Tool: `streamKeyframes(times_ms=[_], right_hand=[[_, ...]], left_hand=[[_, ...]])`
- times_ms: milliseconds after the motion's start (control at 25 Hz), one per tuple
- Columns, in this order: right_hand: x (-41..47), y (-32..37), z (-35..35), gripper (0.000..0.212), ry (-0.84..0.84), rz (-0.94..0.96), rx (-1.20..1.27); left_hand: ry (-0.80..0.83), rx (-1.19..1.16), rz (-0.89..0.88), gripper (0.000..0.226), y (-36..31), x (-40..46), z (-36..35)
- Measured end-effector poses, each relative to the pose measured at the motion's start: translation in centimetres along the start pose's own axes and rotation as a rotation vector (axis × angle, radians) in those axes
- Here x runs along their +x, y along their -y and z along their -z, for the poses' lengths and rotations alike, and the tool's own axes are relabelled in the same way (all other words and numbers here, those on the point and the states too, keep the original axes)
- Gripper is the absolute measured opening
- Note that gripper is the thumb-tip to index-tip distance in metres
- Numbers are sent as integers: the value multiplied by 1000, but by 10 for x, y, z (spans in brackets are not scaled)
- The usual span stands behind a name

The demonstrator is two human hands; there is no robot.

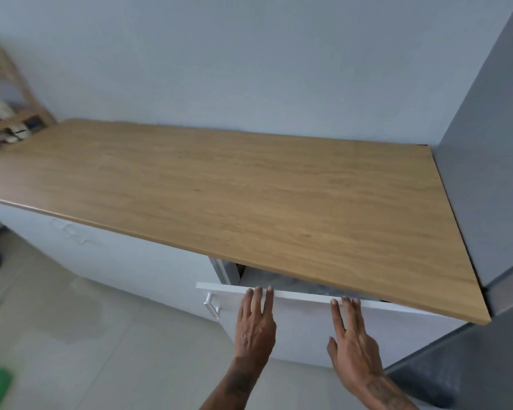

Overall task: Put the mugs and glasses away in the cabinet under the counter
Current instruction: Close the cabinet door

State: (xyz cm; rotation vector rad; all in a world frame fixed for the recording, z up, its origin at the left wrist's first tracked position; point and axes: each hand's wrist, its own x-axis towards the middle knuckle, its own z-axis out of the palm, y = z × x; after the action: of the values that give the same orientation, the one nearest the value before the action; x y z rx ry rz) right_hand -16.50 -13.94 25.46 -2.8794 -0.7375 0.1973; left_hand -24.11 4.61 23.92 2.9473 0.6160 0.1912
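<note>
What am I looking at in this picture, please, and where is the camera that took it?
The camera sits on a person's head, looking forward and down. There is no machine: the left hand and right hand lie flat and open against a white cabinet front, fingertips at its top edge. It stands slightly open under the wooden countertop, and neither hand holds anything. The white handle is untouched. The countertop's visible stretch carries no mugs or glasses; a wooden rack with blurred items stands at its far left.

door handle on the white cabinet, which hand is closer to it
Left. The left hand lies flat on the cabinet door just right of the door handle. The right hand lies farther right on the same door, fingertips at its top edge.
</note>
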Motion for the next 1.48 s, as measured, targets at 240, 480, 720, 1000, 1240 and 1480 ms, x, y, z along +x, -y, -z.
streamKeyframes(times_ms=[240, 480, 720, 1000, 1240, 1480], right_hand=[[6, -3, 4, 71, -32, 0, 81], [22, 12, 28, 55, -358, 143, 221], [86, 11, 39, 39, -352, 3, 138], [88, 7, 22, 40, -346, -53, 147], [87, 10, 27, 42, -336, -71, 130], [94, 12, 19, 66, -233, -118, 34]], left_hand=[[71, -56, -29, 75, 7, 22, 2], [45, -47, -124, 79, 16, 39, -2], [23, -74, -181, 87, 24, 44, -7], [-16, -50, -182, 73, 23, 49, 1], [-155, -216, -303, 21, 32, 83, 25], [118, -48, -332, 56, 23, 133, 33]])
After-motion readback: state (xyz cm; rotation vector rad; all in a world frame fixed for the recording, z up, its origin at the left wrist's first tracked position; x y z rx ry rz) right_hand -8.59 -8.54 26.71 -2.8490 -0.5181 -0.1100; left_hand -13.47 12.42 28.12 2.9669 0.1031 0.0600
